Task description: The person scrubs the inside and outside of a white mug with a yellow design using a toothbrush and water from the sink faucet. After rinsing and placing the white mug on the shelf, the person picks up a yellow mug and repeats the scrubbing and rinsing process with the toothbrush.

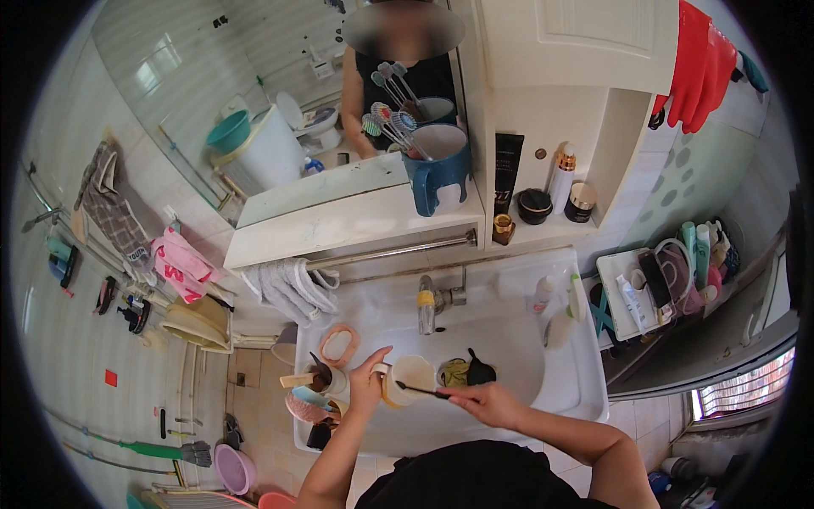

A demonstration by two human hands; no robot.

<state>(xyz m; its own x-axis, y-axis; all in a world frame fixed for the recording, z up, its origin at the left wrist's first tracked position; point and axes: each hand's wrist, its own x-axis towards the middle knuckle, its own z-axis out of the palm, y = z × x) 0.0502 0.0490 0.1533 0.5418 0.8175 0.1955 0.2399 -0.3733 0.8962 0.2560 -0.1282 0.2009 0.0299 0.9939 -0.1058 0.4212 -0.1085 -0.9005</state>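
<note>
Centrally, one mug (414, 372), one brush (425, 392)

Mirror (199, 59): hung above a narrow white ledge (356, 214).
Cabinet (577, 38): stood white, just right of the mirror.
Wall (72, 339): ran pale, left of the mirror.
Floor (264, 390): beige tiles lay below the mirror.
Window (750, 386): shone brightly, far right of the mirror.
</note>
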